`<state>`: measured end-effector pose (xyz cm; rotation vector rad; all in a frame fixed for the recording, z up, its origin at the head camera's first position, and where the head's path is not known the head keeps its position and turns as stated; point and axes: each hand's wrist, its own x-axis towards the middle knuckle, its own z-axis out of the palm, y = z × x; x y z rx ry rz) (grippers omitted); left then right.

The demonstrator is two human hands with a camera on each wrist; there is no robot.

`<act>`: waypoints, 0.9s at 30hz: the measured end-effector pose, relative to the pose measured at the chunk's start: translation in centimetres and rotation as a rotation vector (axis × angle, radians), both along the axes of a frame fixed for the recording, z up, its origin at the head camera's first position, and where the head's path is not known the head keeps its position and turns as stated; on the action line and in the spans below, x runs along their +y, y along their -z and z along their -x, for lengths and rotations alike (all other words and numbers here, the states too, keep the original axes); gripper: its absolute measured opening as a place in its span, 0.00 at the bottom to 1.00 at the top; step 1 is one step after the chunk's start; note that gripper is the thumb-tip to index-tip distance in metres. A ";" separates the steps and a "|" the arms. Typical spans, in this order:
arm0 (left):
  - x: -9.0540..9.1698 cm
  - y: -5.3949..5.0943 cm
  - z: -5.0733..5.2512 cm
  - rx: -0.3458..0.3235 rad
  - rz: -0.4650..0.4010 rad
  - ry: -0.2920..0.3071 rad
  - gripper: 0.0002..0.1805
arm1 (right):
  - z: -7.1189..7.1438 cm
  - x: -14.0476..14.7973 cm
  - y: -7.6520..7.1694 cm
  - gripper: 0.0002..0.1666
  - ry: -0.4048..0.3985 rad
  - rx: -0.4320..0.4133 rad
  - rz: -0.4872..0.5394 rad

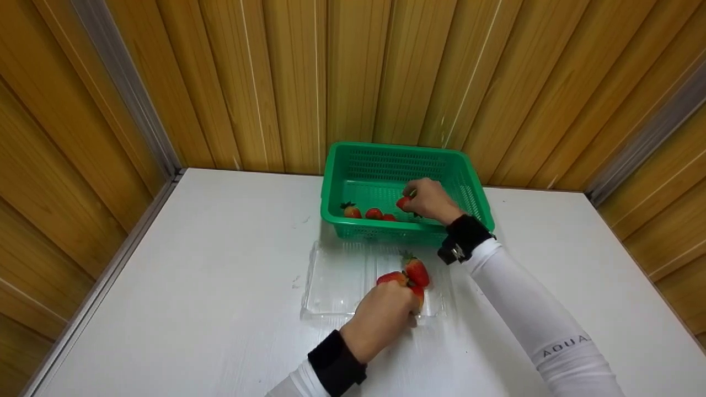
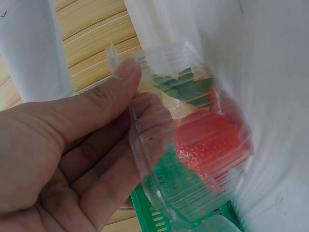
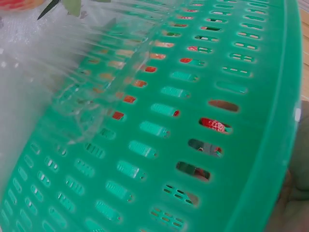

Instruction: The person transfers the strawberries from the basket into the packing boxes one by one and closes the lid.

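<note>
My left hand (image 1: pixel 383 314) pinches the near wall of a clear plastic container (image 1: pixel 336 281) between thumb and fingers. In the left wrist view, the thumb lies on one side of the container's wall (image 2: pixel 145 159) and fingers show through it. Several strawberries (image 1: pixel 416 271) lie in the container's right half, partly hidden by that hand. Over the green basket (image 1: pixel 397 148), my right hand (image 1: pixel 433 199) holds a red strawberry (image 1: pixel 404 203) in its fingertips. Below and left of it, several strawberries (image 1: pixel 374 213) rest along the basket's near side.
The basket stands at the back of a white table (image 1: pixel 220 264), directly behind the container. Wood-patterned panels (image 1: pixel 353 71) rise behind it and at both sides. In the right wrist view the slotted basket wall (image 3: pixel 159 145) fills most of the picture, hiding most of the hand.
</note>
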<state>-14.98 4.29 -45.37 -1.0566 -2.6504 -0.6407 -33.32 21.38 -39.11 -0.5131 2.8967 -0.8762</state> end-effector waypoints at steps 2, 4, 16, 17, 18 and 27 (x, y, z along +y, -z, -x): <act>0.0 0.0 0.1 -0.016 -0.006 0.004 0.14 | -0.1 0.2 -0.1 0.21 -0.003 0.007 0.008; 0.0 0.1 0.1 -0.027 -0.007 0.006 0.13 | -0.3 0.3 -0.2 0.21 -0.005 0.014 0.018; 0.1 0.1 0.0 0.000 0.001 -0.005 0.14 | -1.7 0.6 -0.8 0.21 0.001 0.075 0.051; 0.1 0.1 0.0 -0.001 0.002 -0.006 0.14 | -1.9 0.6 -0.8 0.21 -0.002 0.084 0.054; 0.1 0.1 0.0 0.000 0.003 -0.007 0.13 | -2.1 0.5 -0.9 0.20 -0.006 0.092 0.057; 0.1 0.1 0.0 -0.015 0.006 -0.008 0.10 | -3.8 0.6 -1.5 0.19 -0.014 0.111 0.100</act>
